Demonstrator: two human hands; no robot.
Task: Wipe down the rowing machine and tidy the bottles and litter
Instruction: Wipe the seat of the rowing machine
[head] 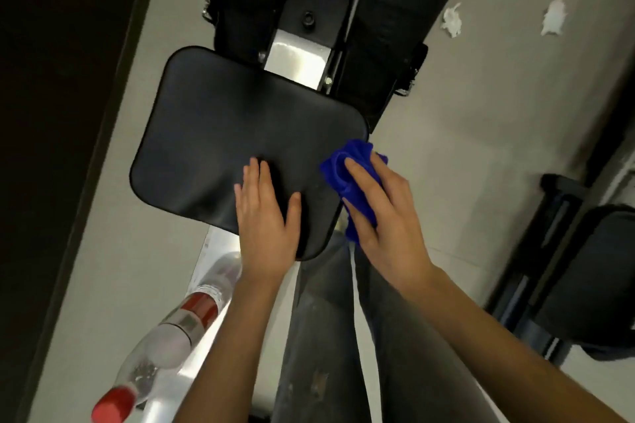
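The rowing machine's black padded seat (220, 134) fills the middle of the head view, on its silver rail (297, 60). My left hand (266, 216) lies flat on the seat's near right part, fingers together, holding nothing. My right hand (381, 213) grips a bunched blue cloth (347, 168) against the seat's right edge. A clear plastic bottle (165, 343) with a red cap and red label lies on the rail at the lower left. Two crumpled white paper scraps (452, 21) (553, 19) lie on the floor at the upper right.
The black footrests (395, 24) of the machine stand beyond the seat. Another black machine part (584, 271) sits on the floor at the right. A dark wall or panel (51, 113) runs along the left. My grey trouser legs (326, 336) are below the seat.
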